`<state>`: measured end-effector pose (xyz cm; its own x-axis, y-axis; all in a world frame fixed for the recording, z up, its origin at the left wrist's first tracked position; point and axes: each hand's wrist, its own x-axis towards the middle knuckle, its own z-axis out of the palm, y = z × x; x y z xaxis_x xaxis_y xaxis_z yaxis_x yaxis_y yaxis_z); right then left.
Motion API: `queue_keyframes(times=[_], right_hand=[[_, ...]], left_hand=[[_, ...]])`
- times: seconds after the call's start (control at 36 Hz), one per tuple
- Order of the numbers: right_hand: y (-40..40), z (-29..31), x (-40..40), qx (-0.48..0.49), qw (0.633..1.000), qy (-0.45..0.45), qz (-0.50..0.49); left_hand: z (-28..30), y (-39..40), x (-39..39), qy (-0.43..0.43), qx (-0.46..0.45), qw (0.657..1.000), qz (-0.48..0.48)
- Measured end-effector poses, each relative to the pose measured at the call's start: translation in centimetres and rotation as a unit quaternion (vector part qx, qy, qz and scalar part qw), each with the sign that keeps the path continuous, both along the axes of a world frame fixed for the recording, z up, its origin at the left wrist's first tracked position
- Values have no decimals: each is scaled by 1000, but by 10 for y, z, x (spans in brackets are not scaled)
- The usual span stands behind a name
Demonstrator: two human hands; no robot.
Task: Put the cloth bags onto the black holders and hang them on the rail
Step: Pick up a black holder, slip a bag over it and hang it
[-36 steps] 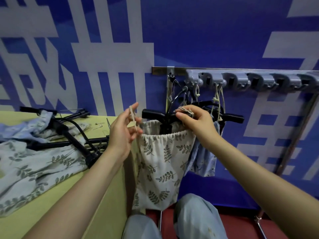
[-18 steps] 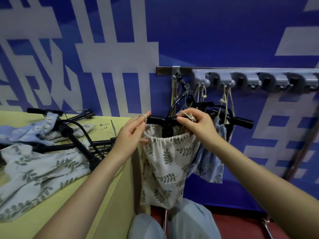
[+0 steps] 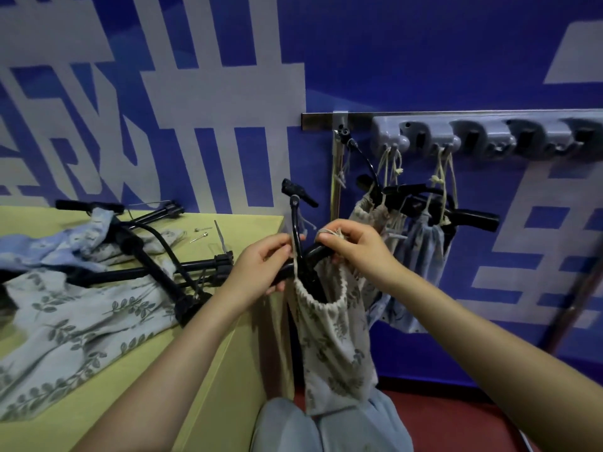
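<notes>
While hands grip black holder [image 3: 303,256], leaf-print bag [image 3: 332,337] hangs

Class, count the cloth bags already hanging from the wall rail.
2: a beige leaf-print cloth bag nearer the rail's left end, and a pale blue cloth bag to its right. More may hide behind them.
</notes>
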<state>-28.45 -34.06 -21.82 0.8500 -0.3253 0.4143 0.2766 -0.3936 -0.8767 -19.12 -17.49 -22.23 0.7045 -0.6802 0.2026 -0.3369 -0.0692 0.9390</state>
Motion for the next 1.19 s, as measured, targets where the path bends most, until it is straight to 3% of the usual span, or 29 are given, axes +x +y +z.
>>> queue_keyframes(times=[0.11, 0.19, 0.36, 0.5, 0.64, 0.72, 0.86, 1.06, 1.19], right_hand=[[-2, -1, 7, -54, 998, 26, -5], [-2, 5, 12, -115, 992, 25, -48], [6, 25, 9, -48, 996, 68, -31], [8, 22, 7, -3, 996, 41, -74], [15, 15, 3, -105, 986, 31, -124], [23, 8, -3, -110, 989, 34, -93], [27, -4, 0, -15, 998, 48, -29], [26, -3, 6, -90, 988, 112, -56], [25, 2, 0, 25, 992, 121, 26]], left_hand=[[-2, -5, -6, 72, -20, 997, 17], [-5, -9, -10, 63, -6, 998, 14], [-8, -19, -24, 91, -4, 995, 35], [-9, -23, -23, 99, -22, 992, 70], [-13, -26, -20, 103, -37, 988, 112], [-13, -22, -16, 112, -54, 985, 123], [-13, -17, -17, 85, -65, 989, 105], [-14, -15, -20, 75, -99, 989, 79], [-13, -14, -17, 85, -102, 988, 79]])
